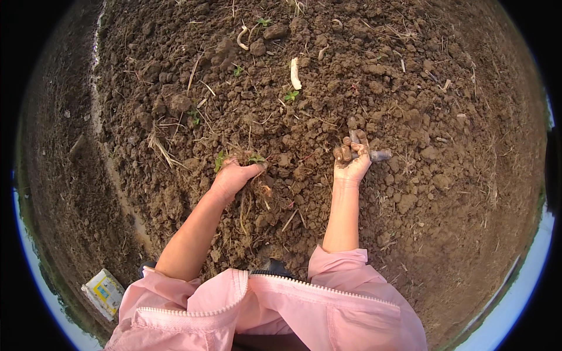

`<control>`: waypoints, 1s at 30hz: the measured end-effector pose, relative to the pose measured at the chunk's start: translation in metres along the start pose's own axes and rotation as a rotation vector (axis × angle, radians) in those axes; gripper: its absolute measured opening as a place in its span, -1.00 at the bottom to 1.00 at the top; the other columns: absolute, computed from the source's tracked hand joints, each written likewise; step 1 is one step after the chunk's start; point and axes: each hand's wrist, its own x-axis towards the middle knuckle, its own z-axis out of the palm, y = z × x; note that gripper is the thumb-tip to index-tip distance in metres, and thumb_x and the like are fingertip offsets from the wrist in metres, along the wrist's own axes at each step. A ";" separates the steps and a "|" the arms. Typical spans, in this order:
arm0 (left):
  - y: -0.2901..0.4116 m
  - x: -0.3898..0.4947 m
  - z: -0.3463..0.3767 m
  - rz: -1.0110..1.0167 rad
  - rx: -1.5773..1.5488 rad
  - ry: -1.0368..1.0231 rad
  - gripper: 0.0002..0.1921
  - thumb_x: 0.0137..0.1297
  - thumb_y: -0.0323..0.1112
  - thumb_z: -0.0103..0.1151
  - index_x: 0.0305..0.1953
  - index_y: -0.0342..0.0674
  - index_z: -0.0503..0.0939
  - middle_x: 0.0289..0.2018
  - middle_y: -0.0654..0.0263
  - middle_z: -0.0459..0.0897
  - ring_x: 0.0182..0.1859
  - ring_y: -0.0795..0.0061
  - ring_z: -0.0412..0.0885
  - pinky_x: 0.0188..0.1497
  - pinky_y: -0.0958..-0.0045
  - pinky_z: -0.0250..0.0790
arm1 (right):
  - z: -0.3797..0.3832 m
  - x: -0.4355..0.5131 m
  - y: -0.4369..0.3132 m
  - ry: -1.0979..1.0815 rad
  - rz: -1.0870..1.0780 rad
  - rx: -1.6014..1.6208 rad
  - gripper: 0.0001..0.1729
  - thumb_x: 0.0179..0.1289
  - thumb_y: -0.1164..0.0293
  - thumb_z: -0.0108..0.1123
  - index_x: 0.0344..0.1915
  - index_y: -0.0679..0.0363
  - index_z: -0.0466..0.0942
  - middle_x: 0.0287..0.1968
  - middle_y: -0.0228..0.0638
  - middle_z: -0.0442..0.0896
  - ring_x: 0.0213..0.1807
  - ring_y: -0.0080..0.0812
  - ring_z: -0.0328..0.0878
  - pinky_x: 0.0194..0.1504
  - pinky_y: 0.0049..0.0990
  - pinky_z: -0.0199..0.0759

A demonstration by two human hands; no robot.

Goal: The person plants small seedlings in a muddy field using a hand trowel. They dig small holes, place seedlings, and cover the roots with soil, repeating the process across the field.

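Note:
My left hand (232, 175) is closed around a small plant clump (237, 156) with green leaves and soil about its base. Stringy roots (245, 215) trail on the soil below that hand; whether they belong to the clump is hard to tell. To the right, my right hand (353, 160) is turned palm up with muddy, curled fingers. They grip a mud-smeared, rod-like object (381, 155), whose blunt end sticks out to the right. The fingers hide most of it, so its kind is unclear. Both hands are low over the loose brown soil (303, 145).
Pale root or stalk pieces (295, 73) lie ahead on the clods, among small green seedlings (291, 95) and dry straw (161, 147). A narrow furrow (116, 175) runs along the left. At lower left stands a white container (103, 294) with a yellow and blue label.

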 end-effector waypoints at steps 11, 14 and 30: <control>0.162 0.066 0.091 0.778 0.845 0.448 -0.72 0.17 -0.17 0.05 -0.12 -0.09 0.54 -0.28 0.21 0.62 -0.15 0.22 0.58 -0.14 0.34 0.46 | -0.001 -0.014 -0.010 0.074 -0.067 -0.083 -0.72 0.06 0.55 -0.03 -0.15 0.15 0.40 -0.43 -0.24 0.56 -0.75 -0.59 0.14 -0.66 -0.52 0.15; 0.194 0.071 0.117 0.686 0.969 0.303 -0.81 0.15 -0.34 -0.02 -0.23 -0.11 0.58 -0.33 0.16 0.63 -0.19 0.16 0.59 -0.14 0.29 0.46 | -0.003 -0.017 -0.013 0.088 -0.040 -0.037 -0.66 -0.01 0.60 -0.03 -0.16 0.16 0.40 -0.44 -0.24 0.56 -0.75 -0.58 0.15 -0.67 -0.52 0.16; 0.184 0.062 0.064 0.289 -0.370 -0.085 -0.67 0.24 -0.21 0.16 -0.15 -0.40 0.51 -0.31 0.16 0.65 -0.35 0.48 0.64 -0.32 0.44 0.55 | -0.018 -0.020 -0.017 -0.025 -0.001 -0.001 -0.65 0.04 0.60 -0.07 -0.10 0.17 0.37 -0.40 -0.22 0.53 -0.72 -0.56 0.16 -0.65 -0.50 0.16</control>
